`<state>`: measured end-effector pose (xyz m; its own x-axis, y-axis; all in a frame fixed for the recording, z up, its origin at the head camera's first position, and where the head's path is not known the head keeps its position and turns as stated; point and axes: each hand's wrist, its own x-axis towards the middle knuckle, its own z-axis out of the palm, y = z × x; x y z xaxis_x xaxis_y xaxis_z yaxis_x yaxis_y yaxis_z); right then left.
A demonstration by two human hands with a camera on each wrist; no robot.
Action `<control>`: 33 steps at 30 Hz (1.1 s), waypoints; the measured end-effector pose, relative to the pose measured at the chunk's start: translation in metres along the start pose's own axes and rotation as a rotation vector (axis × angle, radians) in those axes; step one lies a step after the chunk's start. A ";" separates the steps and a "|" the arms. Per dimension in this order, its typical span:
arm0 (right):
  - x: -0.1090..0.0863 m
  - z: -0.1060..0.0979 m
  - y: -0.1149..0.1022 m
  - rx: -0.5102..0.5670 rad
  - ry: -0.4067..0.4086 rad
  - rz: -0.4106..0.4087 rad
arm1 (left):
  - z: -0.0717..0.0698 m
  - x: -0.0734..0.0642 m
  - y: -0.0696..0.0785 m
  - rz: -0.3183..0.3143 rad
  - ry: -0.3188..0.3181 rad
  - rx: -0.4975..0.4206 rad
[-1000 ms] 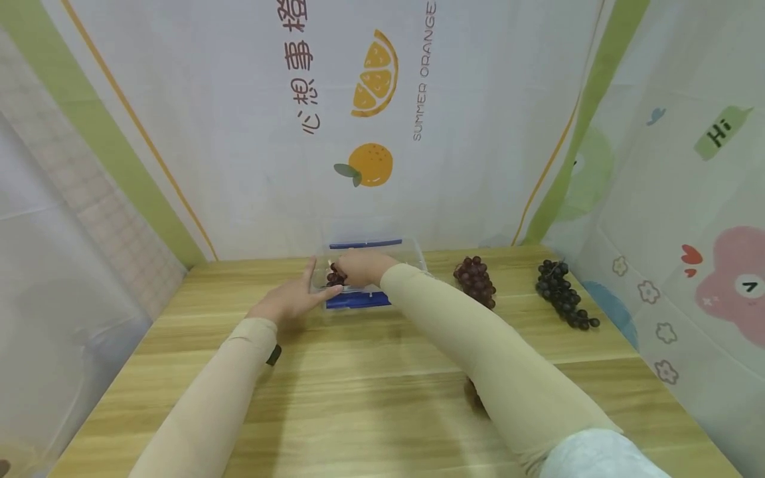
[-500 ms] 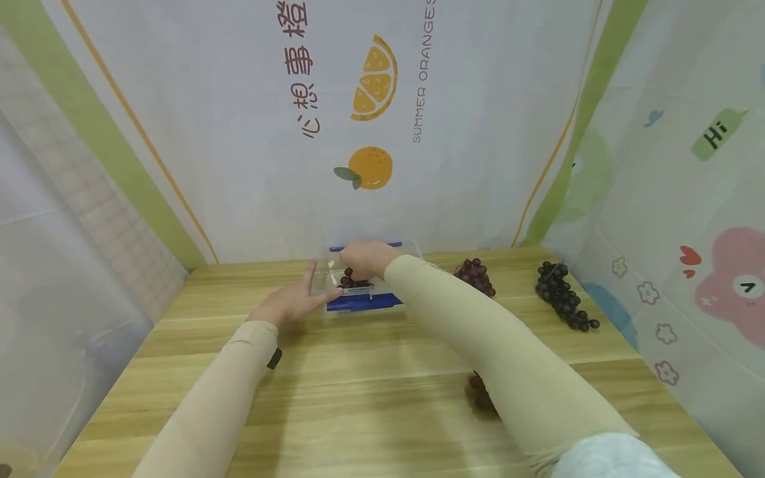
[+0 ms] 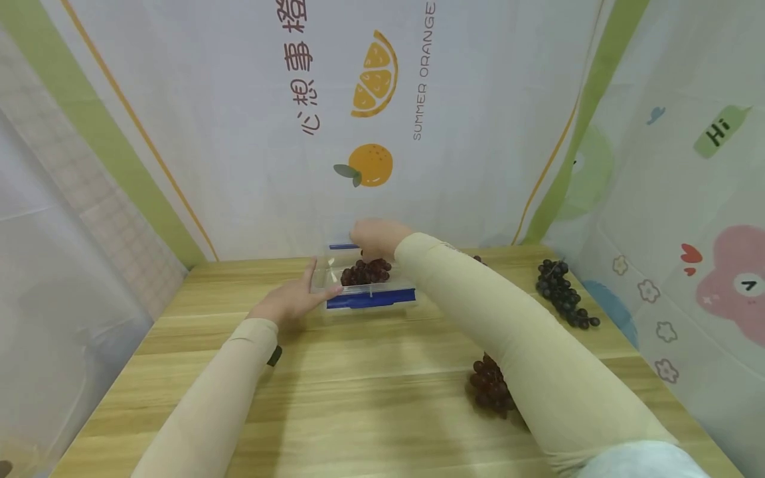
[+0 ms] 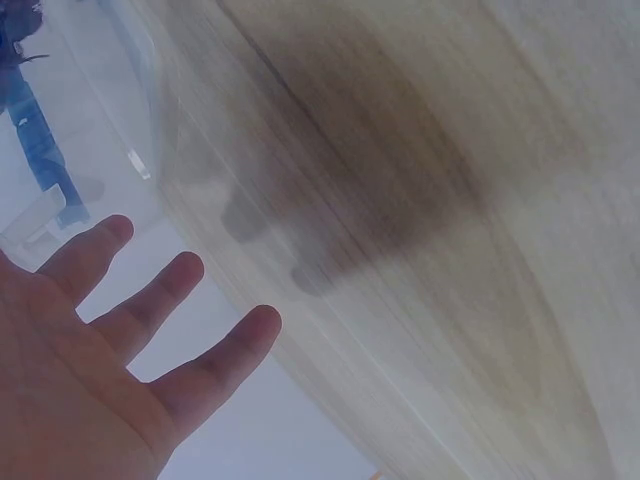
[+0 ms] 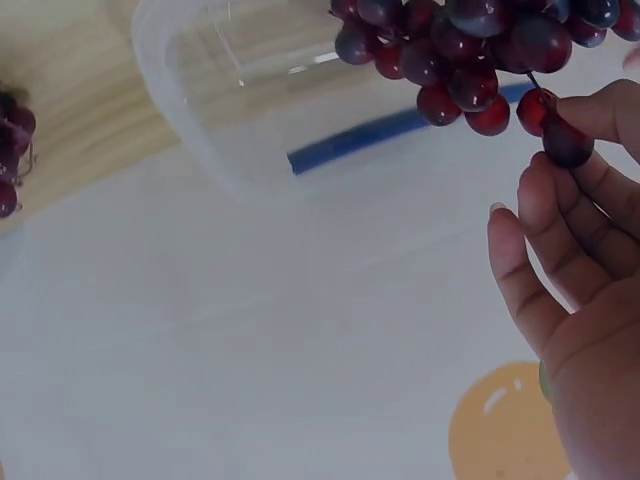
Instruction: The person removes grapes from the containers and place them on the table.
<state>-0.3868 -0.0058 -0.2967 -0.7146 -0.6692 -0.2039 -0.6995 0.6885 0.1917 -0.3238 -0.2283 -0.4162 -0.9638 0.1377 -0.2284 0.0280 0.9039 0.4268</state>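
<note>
At the back of the table stands a clear plastic box with blue clips (image 3: pixel 370 300). A bunch of dark red grapes (image 3: pixel 366 273) shows over and within the box's outline. My right hand (image 3: pixel 380 238) is above the bunch at the box's far side; in the right wrist view, thumb and fingers pinch a single grape (image 5: pixel 567 140) at the bunch's end. My left hand (image 3: pixel 295 298) is at the box's left end, thumb along the front rim. Its fingers (image 4: pixel 215 375) look straight and spread in the left wrist view.
Another red grape bunch (image 3: pixel 490 385) lies at the front right, partly under my right sleeve. A black grape bunch (image 3: pixel 564 294) is near the table's right edge. One more bunch is mostly hidden behind the right forearm. Printed cloth (image 3: pixel 269 199) hangs behind the table.
My right hand has moved up and to the right, and the grapes it holds have come up into fuller view. The left hand has stayed at the box's left end.
</note>
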 end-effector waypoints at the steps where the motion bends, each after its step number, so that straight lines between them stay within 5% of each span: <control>1: -0.002 -0.003 0.001 -0.002 -0.001 0.002 | 0.000 0.000 0.000 -0.001 -0.002 0.000; 17: -0.017 -0.016 0.010 0.040 -0.035 0.039 | 0.003 -0.002 0.001 0.009 -0.002 0.007; 33: -0.042 -0.051 0.028 0.081 -0.086 0.098 | 0.000 -0.003 0.003 -0.003 -0.017 0.000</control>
<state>-0.3768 0.0274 -0.2340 -0.7734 -0.5734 -0.2705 -0.6205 0.7721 0.1374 -0.3207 -0.2262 -0.4144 -0.9592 0.1418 -0.2447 0.0249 0.9042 0.4264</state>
